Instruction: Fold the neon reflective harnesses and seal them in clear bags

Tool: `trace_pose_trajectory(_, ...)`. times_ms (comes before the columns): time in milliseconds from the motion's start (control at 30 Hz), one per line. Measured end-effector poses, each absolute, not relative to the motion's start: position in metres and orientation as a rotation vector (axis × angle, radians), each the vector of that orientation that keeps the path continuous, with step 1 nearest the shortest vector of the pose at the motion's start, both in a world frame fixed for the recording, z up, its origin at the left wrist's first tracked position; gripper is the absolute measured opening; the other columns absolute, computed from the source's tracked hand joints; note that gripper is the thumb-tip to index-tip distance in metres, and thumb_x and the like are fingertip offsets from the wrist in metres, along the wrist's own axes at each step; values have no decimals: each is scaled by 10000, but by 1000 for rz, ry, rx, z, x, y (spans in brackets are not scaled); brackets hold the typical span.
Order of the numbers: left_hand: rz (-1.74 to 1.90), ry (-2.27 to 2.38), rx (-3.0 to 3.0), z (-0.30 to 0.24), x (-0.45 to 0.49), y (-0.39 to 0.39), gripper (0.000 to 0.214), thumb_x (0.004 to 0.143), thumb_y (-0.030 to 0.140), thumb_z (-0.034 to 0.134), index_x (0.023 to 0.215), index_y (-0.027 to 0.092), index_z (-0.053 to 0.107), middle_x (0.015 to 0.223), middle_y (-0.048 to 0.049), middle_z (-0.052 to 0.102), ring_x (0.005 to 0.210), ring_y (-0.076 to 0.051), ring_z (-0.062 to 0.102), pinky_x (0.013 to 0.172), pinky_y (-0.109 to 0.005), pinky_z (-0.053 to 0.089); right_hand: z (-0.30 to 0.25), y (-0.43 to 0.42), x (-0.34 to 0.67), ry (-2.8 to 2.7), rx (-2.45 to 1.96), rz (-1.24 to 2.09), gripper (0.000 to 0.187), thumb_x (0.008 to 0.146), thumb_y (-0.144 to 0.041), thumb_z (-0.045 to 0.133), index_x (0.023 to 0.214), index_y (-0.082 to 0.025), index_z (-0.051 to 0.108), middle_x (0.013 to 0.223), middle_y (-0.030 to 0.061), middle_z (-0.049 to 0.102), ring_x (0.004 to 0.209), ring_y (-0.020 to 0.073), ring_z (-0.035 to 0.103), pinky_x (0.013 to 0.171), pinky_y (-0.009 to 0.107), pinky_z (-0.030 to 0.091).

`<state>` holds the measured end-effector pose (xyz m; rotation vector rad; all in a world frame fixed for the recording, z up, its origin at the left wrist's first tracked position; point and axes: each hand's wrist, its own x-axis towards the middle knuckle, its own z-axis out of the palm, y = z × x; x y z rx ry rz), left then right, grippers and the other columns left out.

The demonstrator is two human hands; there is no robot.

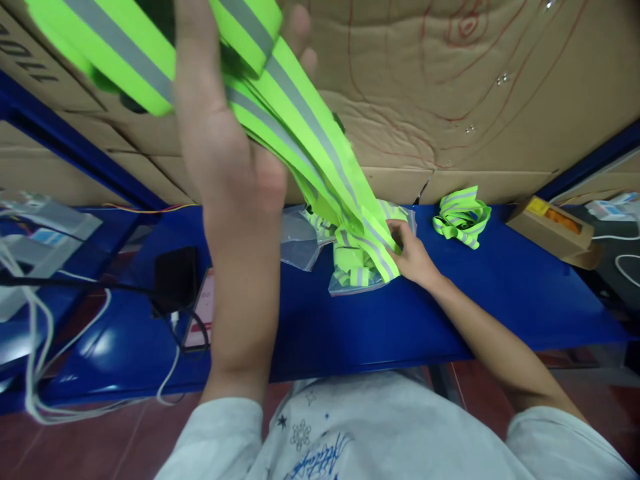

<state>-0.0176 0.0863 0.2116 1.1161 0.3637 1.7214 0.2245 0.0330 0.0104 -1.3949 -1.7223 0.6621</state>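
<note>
My left hand [220, 133] is raised close to the camera, its fingers wrapped round a bundle of neon-green reflective straps [305, 127] with grey stripes. From there the straps slant down to the right. Lower, over the blue table, my right hand [411, 253] pinches the straps' lower end between thumb and fingers. Beneath the straps lie clear plastic bags [355, 288] with more green strap pieces inside. A separate coiled green strap [462, 217] sits to the right of my right hand. Part of the bundle is cut off by the top edge.
A cardboard box [550, 233] with an orange item stands at the right of the blue table [320, 333]. To the left are a phone [203, 310], a black power bank or similar block [175, 277] and white cables [35, 360]. A cardboard panel [450, 87] rises behind.
</note>
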Motion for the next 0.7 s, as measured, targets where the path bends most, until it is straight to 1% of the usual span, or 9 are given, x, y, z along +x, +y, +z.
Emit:
trace_pose_trajectory(133,1796,685,1251,222,-31,91,541,1123,258,-26,937,258,483,702,112,634,1199,-20,669,850,-85,560,10,37,238,-1821,-1390,891,487,837,-612,727,1073,-186,709,971,63,740,887,267,676,819,419,589)
trace_pose_trajectory(200,1766,724,1248,227,-35,90,536,1116,248,-57,918,277,440,608,107,586,1285,3,604,865,-57,532,16,37,244,-1854,-1385,940,492,845,-627,710,1036,-174,733,881,46,736,781,235,660,725,373,585)
trace_pose_trajectory(300,1753,589,1106,229,-33,84,501,1127,235,7,953,244,477,738,117,660,1366,-60,565,934,-125,567,37,34,257,-1949,-1349,1008,520,830,-589,752,1135,-168,739,982,60,756,839,231,678,756,347,583)
trace_pose_trajectory(400,1744,398,1020,227,-25,77,483,1137,273,86,1035,149,541,936,55,678,1425,-203,524,1102,-303,545,66,33,263,-2048,-1265,1016,594,834,-537,780,1318,-210,673,1195,87,733,1038,242,685,898,362,577)
trace_pose_trajectory(433,1727,347,1013,226,-22,75,484,1136,280,94,1054,125,546,979,24,669,1435,-249,511,1141,-370,519,74,34,260,-2020,-1249,954,568,844,-531,777,1309,-221,672,1212,90,726,1068,237,680,932,369,568)
trace_pose_trajectory(500,1689,276,1023,223,-17,71,478,1134,301,109,1068,109,542,1055,-24,652,1440,-307,502,1170,-458,484,84,34,248,-1887,-1221,814,424,865,-531,763,1152,-223,717,1107,78,742,997,213,685,921,363,564)
trace_pose_trajectory(567,1668,265,1039,222,-14,69,446,1133,280,129,1077,118,541,1112,-42,645,1429,-314,524,1168,-473,483,87,34,228,-1789,-1171,835,351,892,-550,729,988,-212,727,935,55,742,835,182,676,819,337,574)
trace_pose_trajectory(600,1671,273,1042,221,-13,68,433,1132,275,142,1081,122,544,1120,-44,642,1414,-310,545,1160,-465,494,85,34,217,-1781,-1139,916,363,899,-562,715,976,-208,727,908,53,740,791,174,671,776,327,577)
trace_pose_trajectory(700,1684,303,1043,221,-11,66,400,1132,276,183,1071,145,557,1098,-29,655,1345,-281,622,1132,-444,526,78,32,186,-1792,-1069,1176,476,868,-579,738,1162,-206,701,1146,86,736,898,189,706,810,326,600)
